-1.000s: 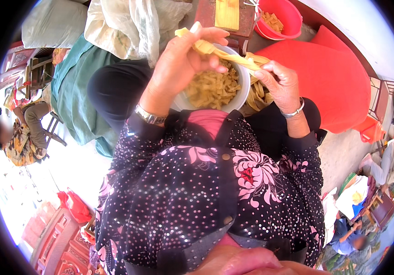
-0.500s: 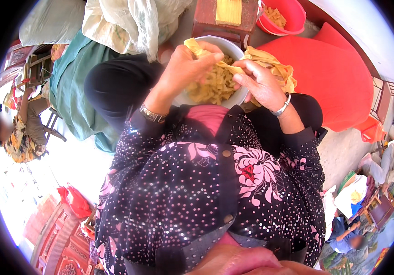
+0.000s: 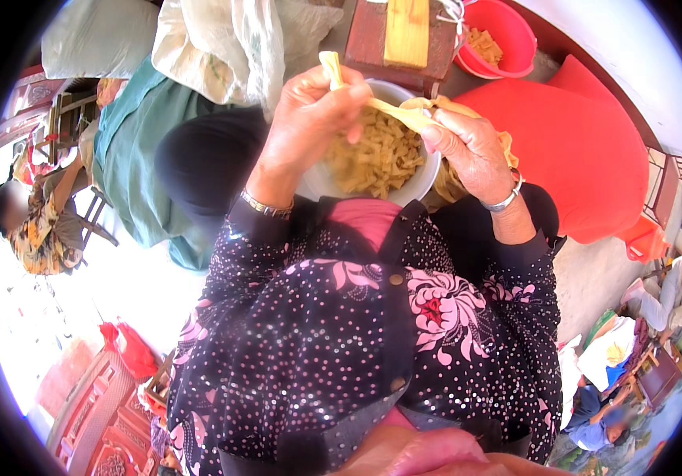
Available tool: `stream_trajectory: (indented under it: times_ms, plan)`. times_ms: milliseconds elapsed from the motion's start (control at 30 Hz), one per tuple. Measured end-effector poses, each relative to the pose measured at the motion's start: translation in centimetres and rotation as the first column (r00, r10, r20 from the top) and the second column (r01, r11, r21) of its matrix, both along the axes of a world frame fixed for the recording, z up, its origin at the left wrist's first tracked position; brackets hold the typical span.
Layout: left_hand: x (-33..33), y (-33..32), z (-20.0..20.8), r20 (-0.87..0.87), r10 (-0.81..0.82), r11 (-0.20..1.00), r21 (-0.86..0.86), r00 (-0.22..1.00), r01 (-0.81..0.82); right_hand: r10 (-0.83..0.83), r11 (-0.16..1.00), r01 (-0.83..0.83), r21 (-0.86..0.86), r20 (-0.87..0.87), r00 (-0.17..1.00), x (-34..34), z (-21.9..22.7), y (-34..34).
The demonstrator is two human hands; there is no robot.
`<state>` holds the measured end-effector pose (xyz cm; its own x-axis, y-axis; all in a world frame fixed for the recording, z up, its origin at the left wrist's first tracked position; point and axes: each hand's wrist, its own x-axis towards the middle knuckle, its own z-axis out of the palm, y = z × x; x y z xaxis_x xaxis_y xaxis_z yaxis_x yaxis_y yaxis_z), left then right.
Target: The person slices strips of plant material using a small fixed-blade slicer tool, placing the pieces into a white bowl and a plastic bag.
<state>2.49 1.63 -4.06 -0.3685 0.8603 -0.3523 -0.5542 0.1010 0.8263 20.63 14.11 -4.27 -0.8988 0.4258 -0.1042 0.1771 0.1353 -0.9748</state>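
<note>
A long yellow strip (image 3: 399, 115), which looks like tofu skin, is stretched between my two hands over a white basin (image 3: 434, 168). My left hand (image 3: 293, 123) is closed on one part, with a folded end standing up above its fingers. The other end is pinched between the thumb and fingers of my right hand (image 3: 472, 155), which wears a bracelet. Inside the basin lies a heap of small folded or knotted yellow pieces (image 3: 388, 155), partly hidden by my left hand. More loose yellow strips (image 3: 448, 186) lie beside the basin, behind my right hand.
A dark red wooden stool (image 3: 358, 47) with a flat yellow block (image 3: 406, 36) stands beyond the basin. Nearby is a red basin (image 3: 519, 40) holding similar pieces. Red cloth (image 3: 571, 151) spreads to the right, green cloth (image 3: 131, 159) to the left. Other people sit at both sides.
My hands have drawn apart, and the strip between them is pulled straighter. The left hand has shifted slightly left, the right hand slightly right. The whole view has shifted a little.
</note>
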Motion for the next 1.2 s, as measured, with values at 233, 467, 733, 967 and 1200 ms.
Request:
stream_trajectory:
  times_ms: [233,467,733,967,1200]
  plan:
    - [-2.8,5.8,1.5,-0.273,0.038,0.998,0.068,0.961,-0.021,-0.105,0.810,0.114,0.575,-0.048,0.993,-3.7,1.8,5.7]
    - [-4.7,10.5,1.9,-0.615,0.057,0.998,0.014,0.786,-0.062,-0.217,0.572,0.156,0.805,-0.035,0.976,-6.5,0.3,9.7]
    - [-3.5,4.8,1.5,-0.679,-0.373,0.900,-0.431,0.632,0.067,-0.203,0.875,0.177,0.450,0.010,0.979,-2.2,-1.8,5.7]
    - [0.9,-3.2,-4.6,0.095,-0.608,0.758,-0.226,0.788,0.612,0.108,0.889,-0.030,0.456,-0.146,0.983,-0.9,-1.2,-5.3]
    - [3.9,-0.4,-6.4,0.849,-0.241,0.898,0.011,0.470,0.440,0.251,0.967,-0.234,0.106,-0.205,0.946,-0.8,-1.6,-10.9]
